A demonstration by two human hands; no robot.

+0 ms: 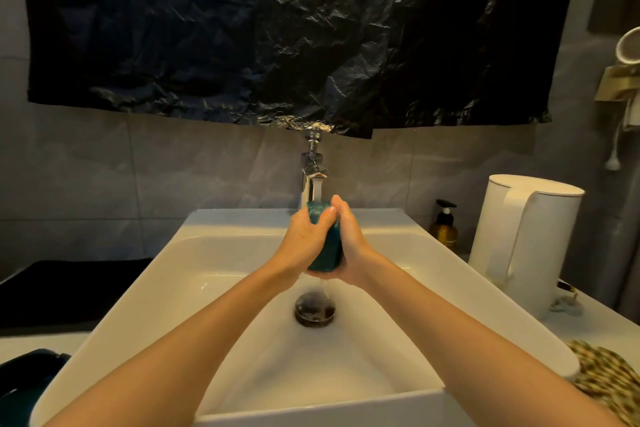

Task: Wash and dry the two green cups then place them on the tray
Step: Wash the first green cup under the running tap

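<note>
Farthest left, a black mat (69,288) lies on the white tabletop (31,340) beside the sink, and at the lower left corner a dark teal object (27,378) is cut off by the frame edge; what it is cannot be told. Grey wall tiles (86,166) run behind, and a crinkled black plastic sheet (277,28) covers the upper wall and hides whatever is beneath it. The white sink (242,253) fills the middle, with a chrome tap (311,166) running water and a dark drain (315,308) below. Over the basin, under the stream, the left hand (304,239) and right hand (351,246) wrap around the green cup (330,246) from either side, fingers curled on it and covering most of it. Only one cup is clearly seen. To the right stand an amber pump bottle (444,229) and a white kettle (526,246). A checked cloth (606,378) is cropped at the lower right, and a wall-hung dryer (628,48) at the upper right edge.
</note>
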